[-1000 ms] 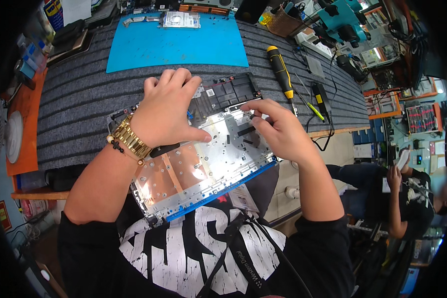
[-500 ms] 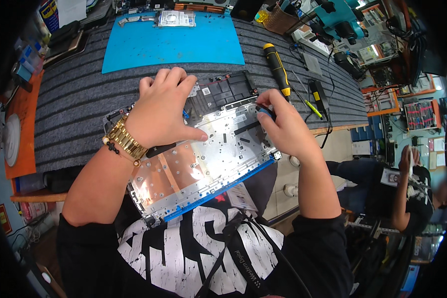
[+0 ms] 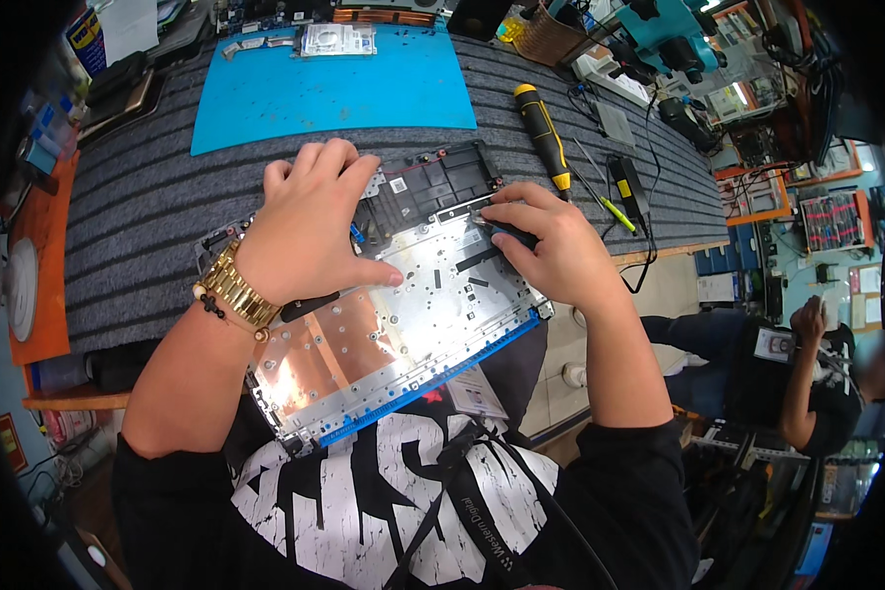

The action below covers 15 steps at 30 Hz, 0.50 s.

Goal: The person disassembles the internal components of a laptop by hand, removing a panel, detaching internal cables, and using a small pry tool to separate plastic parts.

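Note:
A laptop chassis (image 3: 408,329), with a silver and copper inner plate, black plastic section and blue front edge, is held tilted over my lap at the bench edge. My left hand (image 3: 310,236) grips its upper left, fingers bent over the black section and thumb on the metal plate. My right hand (image 3: 551,246) is closed on a small dark tool (image 3: 516,233) at the upper right of the plate, near a narrow metal strip; its tip is hard to make out.
Beyond lie a blue mat (image 3: 324,93) with a hard drive (image 3: 336,39), a yellow-black screwdriver (image 3: 539,133), a green-handled driver (image 3: 615,211) and a black box with cable (image 3: 629,185). A microscope (image 3: 664,34) stands at back right. Another person (image 3: 777,383) is at the right.
My right hand moved right, then back left along the strip, fingers still closed on the tool. My left hand stays on the chassis. The other person's raised hand has shifted.

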Tool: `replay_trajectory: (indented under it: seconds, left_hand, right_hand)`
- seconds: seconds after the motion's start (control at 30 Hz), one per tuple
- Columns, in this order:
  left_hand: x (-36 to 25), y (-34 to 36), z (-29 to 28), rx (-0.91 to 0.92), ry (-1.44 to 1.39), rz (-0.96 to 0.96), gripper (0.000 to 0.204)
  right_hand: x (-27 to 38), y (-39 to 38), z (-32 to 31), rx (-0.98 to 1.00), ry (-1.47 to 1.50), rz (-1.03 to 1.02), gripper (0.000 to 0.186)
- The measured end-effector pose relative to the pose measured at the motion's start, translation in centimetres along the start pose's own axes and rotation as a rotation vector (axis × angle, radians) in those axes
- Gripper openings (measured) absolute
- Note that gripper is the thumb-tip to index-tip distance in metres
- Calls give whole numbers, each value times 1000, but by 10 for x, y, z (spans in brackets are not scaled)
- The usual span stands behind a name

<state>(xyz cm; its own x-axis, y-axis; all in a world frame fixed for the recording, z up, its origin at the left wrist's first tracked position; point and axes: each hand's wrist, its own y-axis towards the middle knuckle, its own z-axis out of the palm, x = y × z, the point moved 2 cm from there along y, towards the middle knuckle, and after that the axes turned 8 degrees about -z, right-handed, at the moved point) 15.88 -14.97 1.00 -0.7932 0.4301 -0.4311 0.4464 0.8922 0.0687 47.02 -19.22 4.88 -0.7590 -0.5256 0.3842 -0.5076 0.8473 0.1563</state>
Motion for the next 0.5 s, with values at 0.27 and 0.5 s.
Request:
replay_trajectory:
  seconds: [0.27,0.5]
  left_hand:
    - [1,-1,0,-25,7,19,126]
    - [0,-2,1,-73,29,39,120]
  right_hand:
    - [0,6,-6,43,-16,-39,28]
    - [1,9,-7,64,7,-4,27]
